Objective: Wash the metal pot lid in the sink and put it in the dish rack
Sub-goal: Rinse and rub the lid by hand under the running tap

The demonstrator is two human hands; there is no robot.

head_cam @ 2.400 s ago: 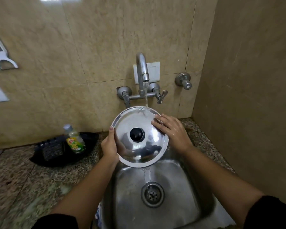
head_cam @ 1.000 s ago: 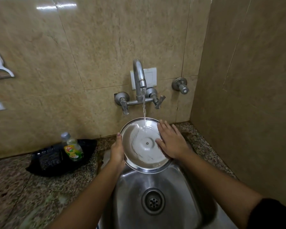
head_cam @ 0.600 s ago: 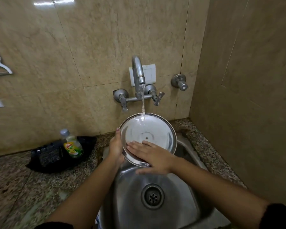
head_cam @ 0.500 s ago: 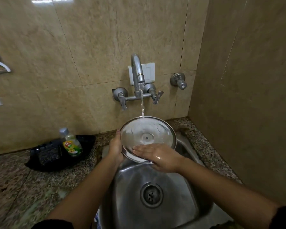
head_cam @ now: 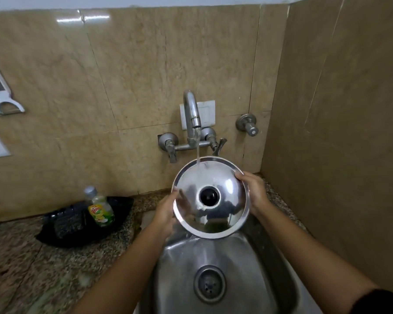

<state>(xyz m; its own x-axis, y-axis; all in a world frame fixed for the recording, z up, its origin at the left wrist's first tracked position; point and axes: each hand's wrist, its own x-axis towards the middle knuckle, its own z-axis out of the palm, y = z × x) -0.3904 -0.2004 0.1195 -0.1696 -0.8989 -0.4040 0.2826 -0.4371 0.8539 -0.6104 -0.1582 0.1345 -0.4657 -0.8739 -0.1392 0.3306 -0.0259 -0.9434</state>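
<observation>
The round metal pot lid [head_cam: 222,184] with a black knob faces me, tilted up above the steel sink [head_cam: 236,268]. Water runs from the tap [head_cam: 192,114] onto the lid's top edge. My left hand [head_cam: 165,214] grips the lid's left rim. My right hand [head_cam: 253,189] grips its right rim. No dish rack is in view.
A green dish soap bottle [head_cam: 99,208] stands in a black tray [head_cam: 64,234] with a scrubber, on the granite counter [head_cam: 21,268] left of the sink. A tiled wall [head_cam: 338,155] stands close on the right. A white peeler [head_cam: 0,94] hangs on the back wall.
The lid has been flipped: its inner side faced me before, now the knob side does. My right hand left the lid's inner face and took the right rim.
</observation>
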